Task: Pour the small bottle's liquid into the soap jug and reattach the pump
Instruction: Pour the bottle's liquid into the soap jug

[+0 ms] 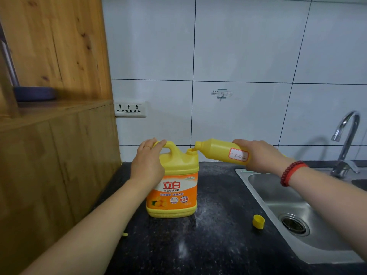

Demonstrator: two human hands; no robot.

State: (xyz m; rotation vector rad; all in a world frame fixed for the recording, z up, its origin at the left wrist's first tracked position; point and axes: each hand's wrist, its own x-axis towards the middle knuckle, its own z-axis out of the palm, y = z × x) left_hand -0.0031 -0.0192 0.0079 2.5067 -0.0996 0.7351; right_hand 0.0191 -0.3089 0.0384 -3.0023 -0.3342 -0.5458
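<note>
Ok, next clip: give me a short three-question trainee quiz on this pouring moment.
1. True or false: the small bottle is tipped with its mouth at the soap jug opening.
2. Which hand rests on the jug's handle? A) left hand B) right hand C) neither
3. Fill in: the loose yellow cap lies on the dark counter just beside the ____.

Key:
1. True; the bottle lies nearly level, neck over the jug's open mouth.
2. A; the right hand grips the bottle.
3. Sink.
</note>
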